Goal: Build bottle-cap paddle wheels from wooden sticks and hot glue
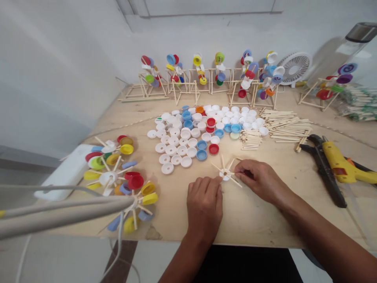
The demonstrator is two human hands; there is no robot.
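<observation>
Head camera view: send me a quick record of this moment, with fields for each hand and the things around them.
left hand: fingertips against the stick wheel, a white cap with sticks spread round it
right hand: fingers on a stick of the wheel
nearby: white caps, loose sticks, yellow glue gun
back: cap-and-stick models

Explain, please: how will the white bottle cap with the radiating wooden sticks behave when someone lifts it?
The white bottle cap with its thin wooden sticks will probably feel very light, being only small plastic and slim wood. The sticks look stiff, but may snap or loosen if bent sideways. It likely will not roll, because the sticks spread out around it.
</observation>
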